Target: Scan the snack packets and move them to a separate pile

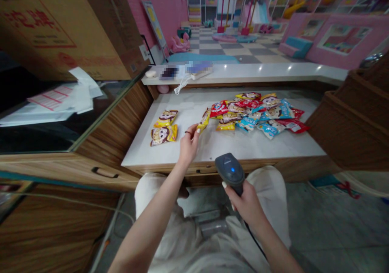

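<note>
My left hand (188,143) is closed in a pinch on a yellow snack packet (204,120), held just above the white counter (212,145). My right hand (244,202) grips a dark handheld barcode scanner (230,170) with a blue light, held low over my lap near the counter's front edge. A pile of several colourful snack packets (258,112) lies at the counter's right. Two yellow cartoon packets (164,127) lie apart at the left.
A wooden cabinet with a glass top and papers (60,100) stands at the left, with cardboard boxes (69,25) above. A raised white ledge (258,72) runs behind the counter. Wooden shelving (355,115) stands on the right. A drawer handle (105,172) sits at lower left.
</note>
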Demonstrator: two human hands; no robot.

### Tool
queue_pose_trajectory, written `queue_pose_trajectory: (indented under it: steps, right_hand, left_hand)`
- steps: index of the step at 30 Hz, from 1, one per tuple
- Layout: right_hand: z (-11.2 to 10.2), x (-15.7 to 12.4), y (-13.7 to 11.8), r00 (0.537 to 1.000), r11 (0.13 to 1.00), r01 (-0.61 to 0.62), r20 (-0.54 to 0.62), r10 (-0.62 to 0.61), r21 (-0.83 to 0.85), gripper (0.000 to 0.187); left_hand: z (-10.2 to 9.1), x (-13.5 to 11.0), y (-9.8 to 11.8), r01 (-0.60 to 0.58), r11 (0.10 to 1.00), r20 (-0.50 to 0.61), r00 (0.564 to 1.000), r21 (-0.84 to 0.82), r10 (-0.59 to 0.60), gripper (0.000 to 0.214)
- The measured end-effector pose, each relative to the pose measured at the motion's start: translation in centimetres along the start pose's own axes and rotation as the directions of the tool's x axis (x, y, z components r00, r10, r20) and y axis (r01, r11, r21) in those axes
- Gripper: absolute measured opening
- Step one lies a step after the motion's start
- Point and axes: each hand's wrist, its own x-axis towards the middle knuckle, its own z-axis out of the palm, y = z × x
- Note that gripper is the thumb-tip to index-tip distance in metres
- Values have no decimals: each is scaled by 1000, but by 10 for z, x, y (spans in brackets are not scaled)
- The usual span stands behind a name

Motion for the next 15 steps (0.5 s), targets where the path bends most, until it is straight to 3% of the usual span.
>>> queue_pose_trajectory:
  steps: [3,5,10,15]
  right_hand:
    - [-2,0,6,1000,1000,-8,-6,8,8,26]
    - [-3,-1,12,1000,1000,-10,-12,11,10,26]
    - [-6,-2,22,999,1000,-19,-38,19,19,26]
    - [-4,0,25,1000,999,-27,-7,27,18,29]
  left_hand:
    - [29,-1,5,-209,946,234,960,247,151,42]
    - [47,1,6,-281,896,308,935,344,174,44]
    - [80,22,9,-288,860,299,939,421,168,48]
    - [86,39,8,-337,856,343,917,392,204,49]
